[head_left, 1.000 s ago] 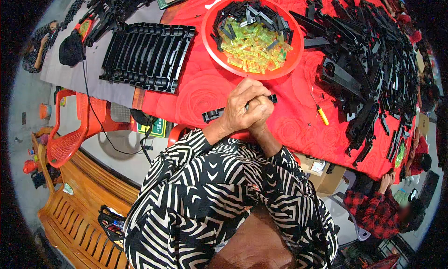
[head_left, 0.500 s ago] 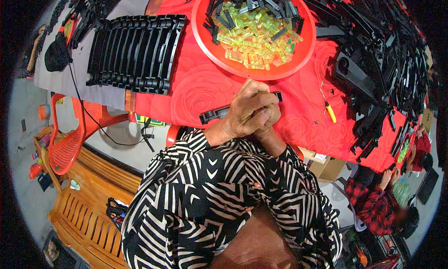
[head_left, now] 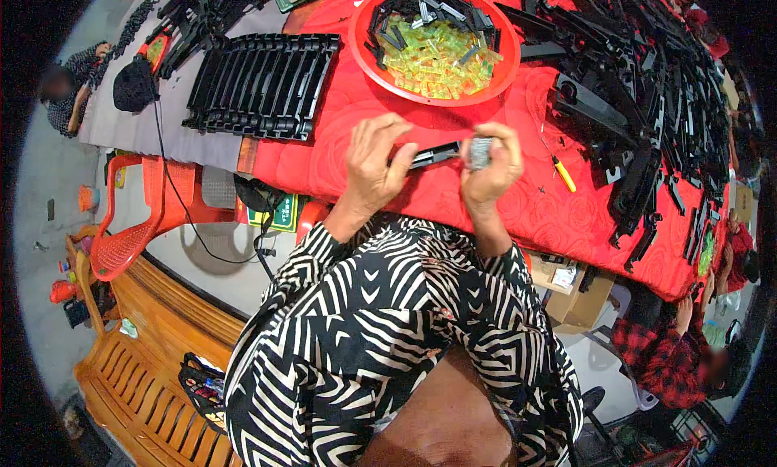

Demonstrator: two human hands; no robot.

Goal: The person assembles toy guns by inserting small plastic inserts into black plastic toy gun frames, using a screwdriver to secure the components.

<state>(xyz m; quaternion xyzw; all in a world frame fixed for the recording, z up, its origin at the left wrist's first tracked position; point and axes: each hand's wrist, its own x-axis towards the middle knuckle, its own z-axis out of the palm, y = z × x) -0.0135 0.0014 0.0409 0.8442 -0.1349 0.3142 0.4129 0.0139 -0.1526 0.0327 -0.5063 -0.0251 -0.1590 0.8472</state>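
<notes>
My left hand (head_left: 374, 166) is raised over the near edge of the red cloth, its fingers curved and parted from the thumb. A black plastic strip (head_left: 435, 154) with a lighter grey face lies between my hands, its left end close by my left thumb. Whether the thumb touches it I cannot tell. My right hand (head_left: 495, 171) is curled round a small grey, rough-textured piece (head_left: 480, 153), next to the strip's right end. Beyond them stands a round red tray (head_left: 506, 82) with clear yellow-green plastic pieces (head_left: 437, 58) and small black parts.
Several long black parts (head_left: 263, 87) lie in a row on the left. A large heap of black parts (head_left: 647, 103) covers the right side. Nearer lies a yellow-handled tool (head_left: 564, 176). A red chair (head_left: 137, 224) and wooden bench (head_left: 154, 362) stand at left; other people work at both sides.
My hands were clasped together over the black strip; now they are apart, with the strip between them. The grey piece has come into sight in my right hand. The view has shifted slightly.
</notes>
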